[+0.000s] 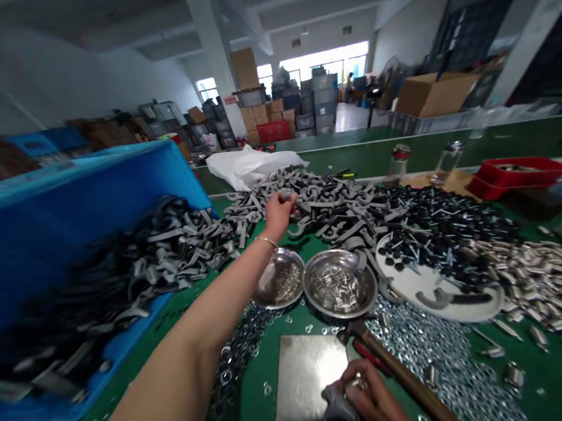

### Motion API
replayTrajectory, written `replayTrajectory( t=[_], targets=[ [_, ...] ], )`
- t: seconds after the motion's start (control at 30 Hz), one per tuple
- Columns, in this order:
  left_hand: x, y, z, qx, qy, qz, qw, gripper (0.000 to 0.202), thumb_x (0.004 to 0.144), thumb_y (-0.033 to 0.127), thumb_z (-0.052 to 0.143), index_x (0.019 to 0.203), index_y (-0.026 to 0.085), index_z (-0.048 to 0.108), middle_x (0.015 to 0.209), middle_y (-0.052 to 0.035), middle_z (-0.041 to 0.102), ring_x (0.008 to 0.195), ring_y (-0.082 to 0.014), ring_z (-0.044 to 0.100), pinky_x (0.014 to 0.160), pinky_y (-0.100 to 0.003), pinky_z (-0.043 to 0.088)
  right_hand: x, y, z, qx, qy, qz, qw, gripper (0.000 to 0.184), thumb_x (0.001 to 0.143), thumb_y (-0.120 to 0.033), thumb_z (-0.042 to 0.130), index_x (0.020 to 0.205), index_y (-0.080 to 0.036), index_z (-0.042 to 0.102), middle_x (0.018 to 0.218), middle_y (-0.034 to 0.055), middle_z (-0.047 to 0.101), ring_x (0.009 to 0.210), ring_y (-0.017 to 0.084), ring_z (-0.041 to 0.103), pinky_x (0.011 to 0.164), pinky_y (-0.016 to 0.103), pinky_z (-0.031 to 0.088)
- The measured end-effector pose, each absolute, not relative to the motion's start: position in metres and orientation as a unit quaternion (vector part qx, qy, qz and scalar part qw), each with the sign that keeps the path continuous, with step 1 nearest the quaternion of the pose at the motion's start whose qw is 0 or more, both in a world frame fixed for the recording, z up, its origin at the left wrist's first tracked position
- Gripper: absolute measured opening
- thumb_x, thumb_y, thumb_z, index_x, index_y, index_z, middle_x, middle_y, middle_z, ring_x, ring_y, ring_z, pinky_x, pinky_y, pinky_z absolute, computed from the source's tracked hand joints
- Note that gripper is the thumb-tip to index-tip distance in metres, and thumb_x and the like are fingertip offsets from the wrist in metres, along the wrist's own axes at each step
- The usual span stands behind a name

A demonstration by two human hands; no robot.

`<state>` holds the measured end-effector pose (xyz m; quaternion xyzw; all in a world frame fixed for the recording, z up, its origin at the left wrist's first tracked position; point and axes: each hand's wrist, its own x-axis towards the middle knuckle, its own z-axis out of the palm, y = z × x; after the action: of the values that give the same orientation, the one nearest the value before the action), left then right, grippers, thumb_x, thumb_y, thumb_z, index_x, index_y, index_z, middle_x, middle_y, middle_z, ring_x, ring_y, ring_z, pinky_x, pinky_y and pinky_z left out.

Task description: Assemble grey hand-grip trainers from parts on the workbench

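My left hand (pixel 280 214) reaches far forward, fingers curled, over a heap of grey and black hook-shaped parts (pixel 343 205); what it grips is too blurred to tell. Low in the picture, my right hand (pixel 376 394) is closed around a grey hook-shaped part (pixel 339 406). A small shiny metal piece (pixel 357 381) shows between its fingers. Beneath that part lies a flat metal plate (pixel 306 371). A hammer (pixel 400 366) with a wooden handle rests just right of the plate. Two steel bowls, one with small pins (pixel 338 284) and one with tiny pieces (pixel 284 278), stand beyond the plate.
A blue bin (pixel 160 161) of similar parts tips open at left. Rings (pixel 427 341) are scattered across the green table. At right are a white tray (pixel 444 308), black-headed bolts (pixel 438 224), metal cylinders (pixel 549 280) and a red tray (pixel 516 179). Two glass jars stand behind.
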<state>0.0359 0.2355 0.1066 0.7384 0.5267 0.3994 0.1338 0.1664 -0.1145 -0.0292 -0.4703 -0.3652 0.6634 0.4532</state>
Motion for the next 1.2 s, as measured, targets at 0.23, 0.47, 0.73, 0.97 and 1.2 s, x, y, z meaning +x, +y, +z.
replayTrajectory(
  t=[0.23,0.47,0.73,0.97,1.2],
  targets=[
    [-0.070,0.053,0.136,0.740,0.449,0.463,0.193,0.018,0.092,0.029,0.063,0.103,0.016,0.061,0.099,-0.0040,0.066,0.089,-0.0153,0.062,0.084,-0.031,0.049,0.164,-0.131,0.005,-0.423,-0.288,0.760,0.400,0.041,0.091,-0.055,0.060,0.103,-0.017,0.068,0.101,0.0117,0.073,0.082,0.020,0.070,0.071,0.032,0.054],
    [-0.076,-0.133,0.055,0.655,0.556,0.330,0.391,0.030,0.102,0.047,0.038,0.100,0.020,0.050,0.074,0.0011,0.059,0.067,-0.0166,0.059,0.068,-0.030,0.046,0.136,-0.142,0.026,-0.546,-0.620,0.444,0.347,0.036,0.094,-0.054,0.052,0.083,-0.021,0.060,0.075,0.0011,0.064,0.071,0.019,0.060,0.066,0.029,0.045],
    [-0.058,-0.169,0.037,0.606,0.557,0.356,0.443,0.040,0.103,0.053,0.029,0.100,0.021,0.053,0.083,-0.0044,0.065,0.080,-0.0202,0.064,0.073,-0.031,0.049,0.124,-0.160,0.049,-0.543,-0.730,0.305,0.281,0.024,0.098,-0.046,0.042,0.092,-0.025,0.052,0.075,0.0021,0.067,0.071,0.024,0.067,0.066,0.031,0.045],
    [-0.053,-0.173,0.042,0.647,0.540,0.323,0.430,0.039,0.104,0.049,0.026,0.099,0.019,0.051,0.088,-0.0059,0.063,0.078,-0.0199,0.062,0.074,-0.032,0.048,0.125,-0.166,0.055,-0.502,-0.759,0.312,0.272,0.021,0.099,-0.041,0.042,0.087,-0.025,0.050,0.076,0.0025,0.067,0.069,0.022,0.067,0.064,0.030,0.044],
    [-0.054,-0.182,0.048,0.660,0.571,0.283,0.399,0.038,0.104,0.047,0.020,0.112,0.021,0.047,0.084,-0.0059,0.067,0.077,-0.0218,0.066,0.071,-0.032,0.048,0.119,-0.177,0.054,-0.502,-0.712,0.356,0.337,0.024,0.100,-0.043,0.040,0.089,-0.025,0.052,0.071,0.0000,0.063,0.063,0.018,0.061,0.060,0.027,0.045]
  ],
)
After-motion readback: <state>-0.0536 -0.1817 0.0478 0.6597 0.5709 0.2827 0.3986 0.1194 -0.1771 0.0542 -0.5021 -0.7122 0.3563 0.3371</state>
